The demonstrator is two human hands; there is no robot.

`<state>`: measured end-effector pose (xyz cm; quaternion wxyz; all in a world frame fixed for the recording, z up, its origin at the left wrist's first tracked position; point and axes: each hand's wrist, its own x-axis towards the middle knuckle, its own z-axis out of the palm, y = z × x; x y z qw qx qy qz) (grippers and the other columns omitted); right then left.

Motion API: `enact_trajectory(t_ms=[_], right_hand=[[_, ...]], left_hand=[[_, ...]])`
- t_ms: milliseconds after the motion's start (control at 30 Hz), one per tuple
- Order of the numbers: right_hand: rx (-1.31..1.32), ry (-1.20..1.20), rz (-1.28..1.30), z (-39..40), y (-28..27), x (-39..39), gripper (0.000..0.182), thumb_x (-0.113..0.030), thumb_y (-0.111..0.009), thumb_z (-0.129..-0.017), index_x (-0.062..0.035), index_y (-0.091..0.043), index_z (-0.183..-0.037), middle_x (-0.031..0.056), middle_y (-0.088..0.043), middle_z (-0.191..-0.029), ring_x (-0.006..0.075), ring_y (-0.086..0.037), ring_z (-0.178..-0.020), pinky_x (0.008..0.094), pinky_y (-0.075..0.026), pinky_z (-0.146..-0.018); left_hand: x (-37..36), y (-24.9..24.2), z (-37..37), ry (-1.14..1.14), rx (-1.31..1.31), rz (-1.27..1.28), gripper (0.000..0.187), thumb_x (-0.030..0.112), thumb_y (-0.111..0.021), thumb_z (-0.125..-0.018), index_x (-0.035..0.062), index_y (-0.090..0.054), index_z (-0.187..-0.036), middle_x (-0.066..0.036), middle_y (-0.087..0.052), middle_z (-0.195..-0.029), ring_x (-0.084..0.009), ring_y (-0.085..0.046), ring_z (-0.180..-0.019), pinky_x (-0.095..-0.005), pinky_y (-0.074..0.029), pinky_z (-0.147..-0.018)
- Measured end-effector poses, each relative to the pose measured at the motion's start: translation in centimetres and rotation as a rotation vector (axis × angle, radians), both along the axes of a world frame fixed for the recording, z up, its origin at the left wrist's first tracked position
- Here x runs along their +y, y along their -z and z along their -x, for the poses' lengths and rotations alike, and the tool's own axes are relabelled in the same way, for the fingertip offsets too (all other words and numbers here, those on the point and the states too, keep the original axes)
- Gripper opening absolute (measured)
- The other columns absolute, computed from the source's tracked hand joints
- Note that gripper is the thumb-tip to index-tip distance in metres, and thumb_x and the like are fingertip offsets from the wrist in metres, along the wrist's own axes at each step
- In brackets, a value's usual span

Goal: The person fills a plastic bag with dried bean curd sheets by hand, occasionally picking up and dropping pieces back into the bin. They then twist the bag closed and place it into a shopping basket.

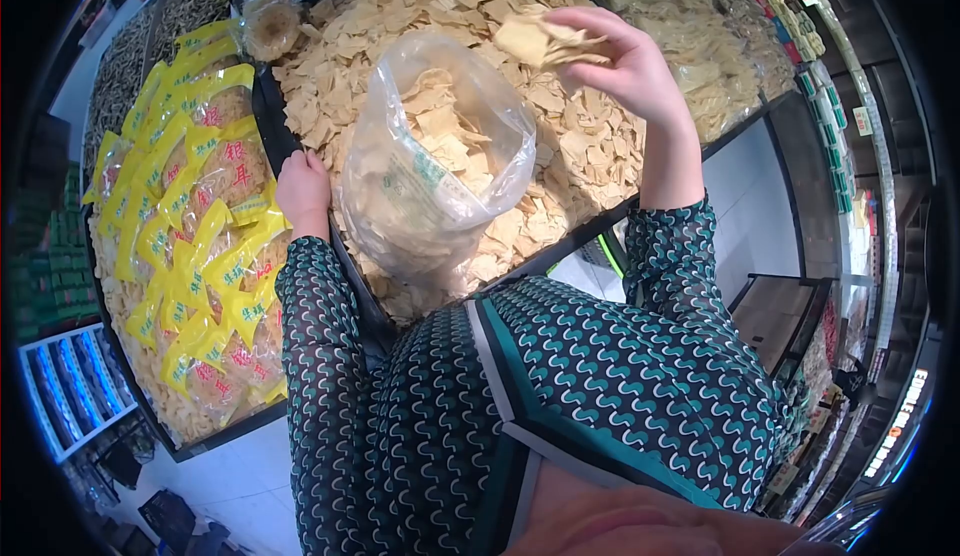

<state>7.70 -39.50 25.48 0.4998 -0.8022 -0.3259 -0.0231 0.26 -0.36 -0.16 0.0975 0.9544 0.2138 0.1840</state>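
Observation:
An open clear plastic bag point(430, 186), partly filled with pale yellow flat chips, stands on a large heap of the same loose chips point(400, 6). My right hand point(635, 61) is raised over the heap to the right of the bag's mouth, with several flat chips point(540, 38) between thumb and fingers. To the left of the bag, my left hand point(303, 191) rests at the black edge of the bin, its fingers curled; what they grip, if anything, is hidden.
Yellow-labelled packets point(200, 206) fill the bin on the left. Clear packaged goods point(690, 46) lie at the upper right. A black divider point(268, 106) runs between the left bins. Shelves point(850, 146) line the far right.

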Motion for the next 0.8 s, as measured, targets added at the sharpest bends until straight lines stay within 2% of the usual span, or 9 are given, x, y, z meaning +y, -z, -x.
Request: enact_trajectory(t_ms=[33,67,133,200,367,433,467,567,800], right_hand=[[-0.335,-0.073,0.236,1.1,-1.5,1.4,0.049,-0.004,-0.076,-0.074,-0.0156,-0.066,-0.121,0.0056,-0.065,-0.114,0.0163,-0.066,-0.093,0.0291,-0.056,-0.078],[-0.427,-0.014,0.415,2.6,-2.6,2.9,0.044,-0.007,-0.074,-0.073,-0.0200,-0.069,-0.114,0.0080,-0.064,-0.117,0.0212,-0.066,-0.097,0.0309,-0.055,-0.079],[-0.634,0.015,0.627,4.3,-3.2,5.8,0.048,0.002,-0.070,-0.070,-0.0189,-0.068,-0.113,0.0098,-0.063,-0.118,0.0245,-0.065,-0.101,0.0334,-0.056,-0.078],[-0.668,-0.054,0.679,4.6,-2.7,7.9,0.045,0.000,-0.071,-0.067,-0.0197,-0.069,-0.108,0.0110,-0.063,-0.115,0.0268,-0.064,-0.099,0.0352,-0.055,-0.078],[-0.559,-0.264,0.685,5.1,0.3,10.9,0.044,-0.006,-0.073,-0.067,-0.0171,-0.069,-0.110,0.0101,-0.064,-0.114,0.0266,-0.065,-0.100,0.0364,-0.055,-0.079],[-0.143,-0.396,0.485,5.6,1.2,11.5,0.053,-0.011,-0.075,-0.072,-0.0156,-0.063,-0.123,0.0139,-0.058,-0.125,0.0301,-0.061,-0.107,0.0383,-0.053,-0.086],[-0.138,-0.396,0.486,5.8,2.1,11.6,0.053,-0.011,-0.075,-0.072,-0.0156,-0.063,-0.123,0.0139,-0.058,-0.125,0.0301,-0.061,-0.107,0.0383,-0.053,-0.086],[-0.061,-0.531,0.457,5.8,3.7,11.8,0.075,-0.022,-0.076,-0.076,-0.0095,-0.041,-0.142,0.0221,-0.040,-0.143,0.0389,-0.048,-0.125,0.0418,-0.044,-0.102],[-0.162,-0.215,0.576,5.4,4.1,9.9,0.092,-0.035,-0.079,-0.072,-0.0053,-0.034,-0.145,0.0248,-0.033,-0.148,0.0395,-0.039,-0.134,0.0459,-0.034,-0.111]], left_hand=[[0.0,0.1,0.0,-0.001,0.003,0.000,0.029,0.033,-0.050,-0.094,0.0080,-0.058,-0.083,-0.013,-0.062,-0.086,-0.0347,-0.063,-0.080,-0.0474,-0.050,-0.066],[0.1,0.1,-0.1,0.000,0.002,0.000,0.029,0.033,-0.050,-0.094,0.0080,-0.058,-0.083,-0.013,-0.062,-0.086,-0.0347,-0.063,-0.080,-0.0474,-0.050,-0.066],[0.1,0.0,-0.1,-0.007,0.016,0.011,0.029,0.033,-0.050,-0.094,0.0080,-0.058,-0.083,-0.013,-0.062,-0.086,-0.0348,-0.063,-0.081,-0.0477,-0.050,-0.066],[0.0,-0.2,0.0,-0.002,0.011,0.017,0.029,0.033,-0.050,-0.094,0.0079,-0.058,-0.083,-0.013,-0.063,-0.086,-0.0349,-0.063,-0.081,-0.0479,-0.050,-0.067],[0.0,-0.5,0.1,0.001,-0.002,0.020,0.029,0.033,-0.051,-0.094,0.0077,-0.058,-0.082,-0.014,-0.063,-0.086,-0.0349,-0.063,-0.080,-0.0477,-0.050,-0.067],[0.1,-0.4,0.1,0.021,-0.029,0.003,0.028,0.033,-0.051,-0.093,0.0077,-0.058,-0.082,-0.014,-0.063,-0.085,-0.0348,-0.063,-0.080,-0.0473,-0.050,-0.067],[0.0,-0.4,0.2,0.022,-0.025,0.006,0.028,0.033,-0.051,-0.093,0.0077,-0.058,-0.082,-0.014,-0.063,-0.085,-0.0348,-0.063,-0.080,-0.0473,-0.050,-0.067],[-0.1,-0.7,0.1,0.016,-0.014,0.010,0.028,0.032,-0.051,-0.093,0.0078,-0.059,-0.083,-0.014,-0.063,-0.084,-0.0345,-0.063,-0.080,-0.0469,-0.051,-0.066],[-0.1,-0.5,0.0,0.023,-0.041,0.019,0.028,0.032,-0.051,-0.093,0.0073,-0.059,-0.081,-0.015,-0.063,-0.084,-0.0358,-0.063,-0.079,-0.0477,-0.050,-0.067]])
